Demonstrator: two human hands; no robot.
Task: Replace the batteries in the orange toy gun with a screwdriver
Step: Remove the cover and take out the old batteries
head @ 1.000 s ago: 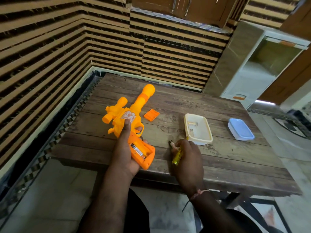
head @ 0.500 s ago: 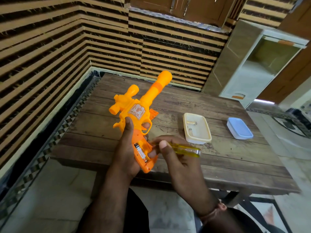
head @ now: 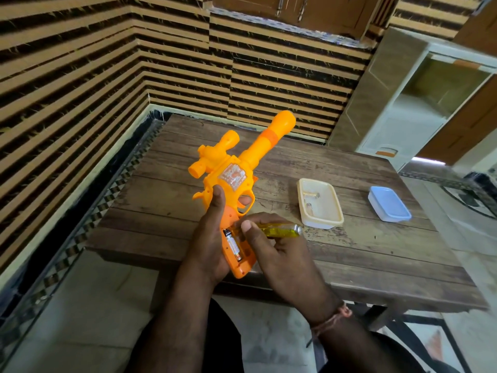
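Above table (head: 376, 254), L hand (head: 209, 238) grips orange toy gun (head: 228, 179) w/ battery (head: 233, 244) exposed, R hand (head: 271, 246) pinches screwdriver (head: 282, 230).

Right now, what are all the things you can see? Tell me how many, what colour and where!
toy gun: one, orange, lifted over the table, barrel pointing away, grip compartment open
battery: one showing, silver and black, inside the open grip
screwdriver: one, clear yellow handle, beside the grip; its tip is hidden
tray: one, cream, on the table right of the gun, small bits inside
box: one, blue and white, lid on, far right on the table
table: one, brown wood, against the striped wall
cupboard: one, white, behind the table on the right
left hand: one, grips the gun's grip
right hand: one, holds the screwdriver at the compartment
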